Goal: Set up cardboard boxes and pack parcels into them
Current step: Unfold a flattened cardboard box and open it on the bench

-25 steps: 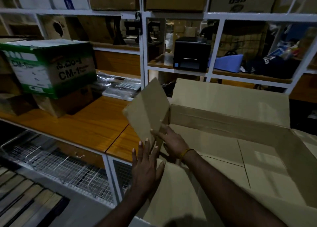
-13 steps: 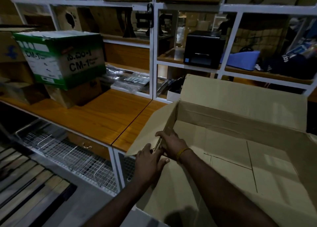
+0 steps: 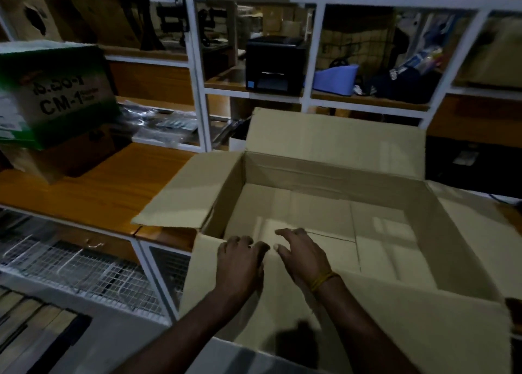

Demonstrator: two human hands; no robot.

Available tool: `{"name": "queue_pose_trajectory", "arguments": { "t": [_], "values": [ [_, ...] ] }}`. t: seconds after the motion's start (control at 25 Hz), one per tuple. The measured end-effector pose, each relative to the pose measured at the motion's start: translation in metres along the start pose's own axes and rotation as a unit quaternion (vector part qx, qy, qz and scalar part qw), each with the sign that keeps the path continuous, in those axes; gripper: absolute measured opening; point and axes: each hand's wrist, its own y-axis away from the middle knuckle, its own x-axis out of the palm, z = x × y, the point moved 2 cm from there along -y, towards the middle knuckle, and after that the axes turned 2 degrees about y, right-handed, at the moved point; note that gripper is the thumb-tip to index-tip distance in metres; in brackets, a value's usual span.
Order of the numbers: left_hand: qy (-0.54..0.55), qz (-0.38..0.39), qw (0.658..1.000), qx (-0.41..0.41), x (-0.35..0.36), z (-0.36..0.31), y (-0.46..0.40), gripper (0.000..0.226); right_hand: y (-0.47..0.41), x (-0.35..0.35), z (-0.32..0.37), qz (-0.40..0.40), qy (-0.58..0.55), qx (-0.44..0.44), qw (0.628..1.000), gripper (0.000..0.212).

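Note:
A large open cardboard box (image 3: 333, 175) stands on the wooden counter, its four flaps spread outward and its inside bare. My left hand (image 3: 240, 263) lies on the near flap at the box's front rim, its fingers curled over the edge. My right hand (image 3: 302, 252) rests beside it on the same rim, fingers loosely bent and reaching into the box. The left flap (image 3: 189, 192) lies folded out flat over the counter. No parcels are visible.
A green and white CM-1 carton (image 3: 53, 91) sits on a brown box at the left of the wooden counter (image 3: 93, 192). A black label printer (image 3: 275, 65) stands on the white shelving behind. Wire racks (image 3: 84, 269) lie below the counter.
The left flap, held upright a second ago, has been pushed down and outward. Both hands have moved from the left corner to the near flap's rim.

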Motion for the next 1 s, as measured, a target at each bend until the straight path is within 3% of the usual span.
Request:
{"name": "queue_pose_trajectory", "arguments": {
  "t": [0.2, 0.36, 0.64, 0.88, 1.0],
  "values": [
    [0.003, 0.045, 0.999, 0.002, 0.013, -0.052, 0.004, 0.052, 0.051, -0.038, -0.073, 0.0, 0.101, 0.119, 0.988, 0.053],
    [0.017, 0.075, 0.997, -0.007, 0.019, -0.081, 0.007, 0.057, 0.085, -0.051, -0.113, -0.02, 0.058, 0.206, 0.977, 0.052],
    [0.008, 0.016, 1.0, -0.012, 0.018, -0.076, 0.007, 0.038, 0.109, -0.026, -0.108, -0.167, 0.022, 0.171, 0.971, 0.036],
    [0.018, -0.049, 0.999, 0.005, 0.013, -0.028, 0.025, 0.035, 0.118, 0.008, -0.072, -0.206, -0.015, 0.144, 0.968, 0.047],
    [0.058, -0.066, 0.996, 0.004, 0.008, 0.019, 0.039, 0.034, 0.117, 0.032, -0.028, -0.221, -0.004, 0.161, 0.962, 0.043]
  ]
}}
